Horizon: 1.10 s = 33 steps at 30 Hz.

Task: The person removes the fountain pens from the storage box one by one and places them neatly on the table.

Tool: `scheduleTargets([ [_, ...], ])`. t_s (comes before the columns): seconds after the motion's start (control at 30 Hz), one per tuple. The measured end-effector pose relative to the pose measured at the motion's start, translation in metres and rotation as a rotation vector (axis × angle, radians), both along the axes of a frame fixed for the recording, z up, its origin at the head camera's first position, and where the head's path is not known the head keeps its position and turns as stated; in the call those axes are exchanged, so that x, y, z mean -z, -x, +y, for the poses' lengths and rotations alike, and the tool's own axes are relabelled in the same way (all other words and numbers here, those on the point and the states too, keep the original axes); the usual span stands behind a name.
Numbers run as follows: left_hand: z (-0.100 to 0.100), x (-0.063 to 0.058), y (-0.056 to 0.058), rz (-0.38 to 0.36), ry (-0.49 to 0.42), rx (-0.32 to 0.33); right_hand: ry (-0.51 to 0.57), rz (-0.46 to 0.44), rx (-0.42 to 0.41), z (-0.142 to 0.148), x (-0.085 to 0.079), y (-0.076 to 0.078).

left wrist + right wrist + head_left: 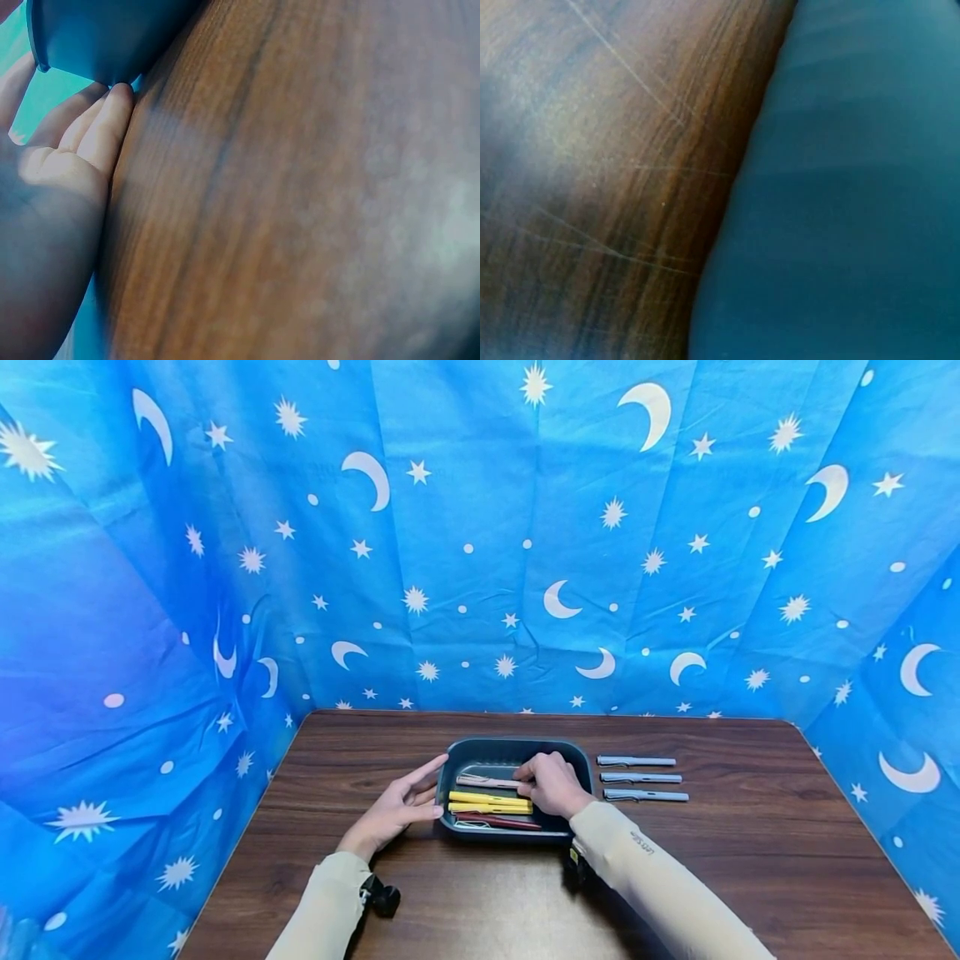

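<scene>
A dark, rounded rectangular box (513,743) stands on the table with pens lying inside it. My left hand (390,810) lies against the box's left end, fingers extended; the left wrist view shows its fingertips right at the wall of the box (112,37). Reaching into the box, my right hand (553,783) pinches the right end of a pale pink pen (483,782). Nearer the front lie two yellow pens (491,798) and a dark red pen (498,821). The right wrist view shows only the box's outer wall (840,210) and the table, with the hand out of sight.
Three grey-blue pens (641,778) lie in a column on the brown wooden table (750,860), just right of the box. A blue cloth (480,568) with moons and stars hangs behind the table and along both sides.
</scene>
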<state>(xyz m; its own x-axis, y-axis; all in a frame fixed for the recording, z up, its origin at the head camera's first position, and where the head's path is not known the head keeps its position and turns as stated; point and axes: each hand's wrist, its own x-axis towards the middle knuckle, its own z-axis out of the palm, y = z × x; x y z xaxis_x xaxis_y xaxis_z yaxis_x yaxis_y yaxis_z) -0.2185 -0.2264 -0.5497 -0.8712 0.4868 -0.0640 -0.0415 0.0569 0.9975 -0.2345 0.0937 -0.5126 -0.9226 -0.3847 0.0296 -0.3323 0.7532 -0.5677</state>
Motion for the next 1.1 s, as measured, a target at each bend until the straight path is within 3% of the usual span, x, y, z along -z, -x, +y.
scheduleTargets([
  [0.7,-0.001,0.001,0.000,-0.009,-0.011,0.005,-0.132,0.108,0.026,-0.008,-0.003,-0.006],
  [1.1,-0.001,-0.001,-0.001,0.003,0.017,-0.002,0.039,0.226,0.045,0.001,-0.013,-0.010],
])
